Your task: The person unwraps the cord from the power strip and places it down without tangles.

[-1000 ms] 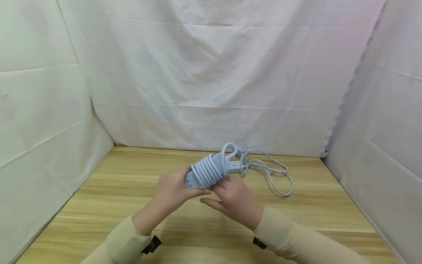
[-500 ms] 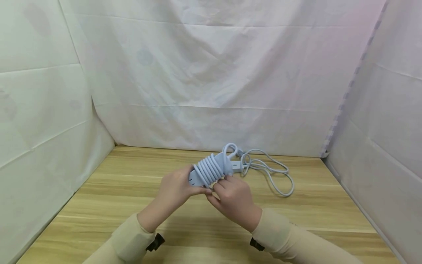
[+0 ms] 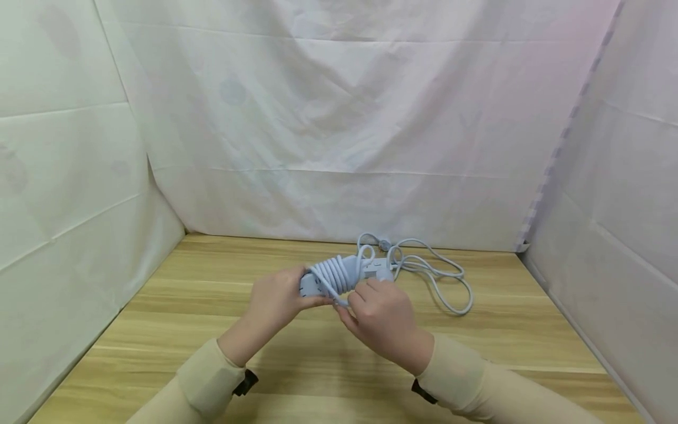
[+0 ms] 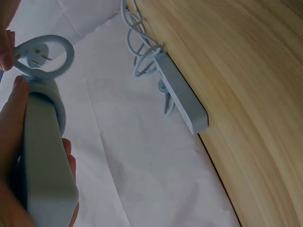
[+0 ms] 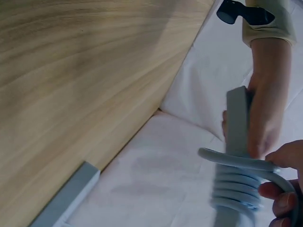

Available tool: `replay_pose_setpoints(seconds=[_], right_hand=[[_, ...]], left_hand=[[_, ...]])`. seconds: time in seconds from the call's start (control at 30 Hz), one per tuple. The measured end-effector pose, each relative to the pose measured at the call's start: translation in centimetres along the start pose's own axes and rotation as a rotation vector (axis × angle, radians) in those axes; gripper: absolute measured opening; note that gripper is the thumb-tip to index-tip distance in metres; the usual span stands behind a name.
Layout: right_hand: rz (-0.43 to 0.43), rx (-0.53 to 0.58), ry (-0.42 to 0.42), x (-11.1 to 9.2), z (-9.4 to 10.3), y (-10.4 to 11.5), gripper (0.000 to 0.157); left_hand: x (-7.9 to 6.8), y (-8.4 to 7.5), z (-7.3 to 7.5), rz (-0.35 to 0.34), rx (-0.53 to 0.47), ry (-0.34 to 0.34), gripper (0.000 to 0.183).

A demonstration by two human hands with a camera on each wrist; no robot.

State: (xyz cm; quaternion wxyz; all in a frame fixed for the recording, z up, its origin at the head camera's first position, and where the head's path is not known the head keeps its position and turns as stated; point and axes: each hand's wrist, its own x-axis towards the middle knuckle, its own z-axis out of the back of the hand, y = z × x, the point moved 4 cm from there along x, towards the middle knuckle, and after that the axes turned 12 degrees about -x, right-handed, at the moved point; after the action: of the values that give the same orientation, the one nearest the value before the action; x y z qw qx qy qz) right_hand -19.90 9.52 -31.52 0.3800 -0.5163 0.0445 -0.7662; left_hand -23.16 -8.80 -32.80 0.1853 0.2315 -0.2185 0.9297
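Observation:
My left hand (image 3: 275, 297) grips the near end of a pale blue-grey power strip (image 3: 309, 285), held above the table. Its cord (image 3: 331, 275) is wound round the middle in several turns. My right hand (image 3: 384, 318) pinches the outermost strand near the strip's lower edge. In the right wrist view that strand (image 5: 236, 161) slants off the winding toward my right fingers (image 5: 286, 203). A pronged plug (image 4: 36, 56) shows behind the cord loop in the left wrist view. The left fingers behind the strip are partly hidden.
A second power strip (image 4: 182, 94) lies on the wooden table (image 3: 212, 330) toward the back, with its loose cord (image 3: 431, 274) looped to the right. White cloth walls (image 3: 339, 118) stand at the back and sides.
My right hand has closed on the outer strand and drawn it off the winding, shifting slightly right. The held strip and its far cord loop have dropped a little.

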Motion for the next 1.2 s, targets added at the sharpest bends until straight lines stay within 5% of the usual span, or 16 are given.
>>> replay_pose_setpoints(seconds=[0.27,0.53,0.67,0.93,1.2], right_hand=[[0.095,0.023,0.081,0.8,0.2,-1.3,0.028],[0.181,0.031,0.146,1.3,0.5,-2.4,0.034],[0.220,-0.002,0.153,1.6,0.7,-3.0,0.036],[0.281,-0.001,0.175,1.9,1.3,-4.2,0.035],[0.304,0.024,0.166,1.8,1.0,-5.0,0.031]], left_hand=[[-0.4,0.5,-0.4,-0.067,0.161,0.019,0.056],[-0.8,0.4,-0.7,-0.136,0.239,-0.010,0.057],[-1.0,0.3,-0.9,-0.167,0.249,-0.001,0.058],[-1.1,0.1,-0.6,-0.161,0.194,0.123,0.055],[-1.4,-0.2,-0.3,-0.231,0.202,0.104,0.056]])
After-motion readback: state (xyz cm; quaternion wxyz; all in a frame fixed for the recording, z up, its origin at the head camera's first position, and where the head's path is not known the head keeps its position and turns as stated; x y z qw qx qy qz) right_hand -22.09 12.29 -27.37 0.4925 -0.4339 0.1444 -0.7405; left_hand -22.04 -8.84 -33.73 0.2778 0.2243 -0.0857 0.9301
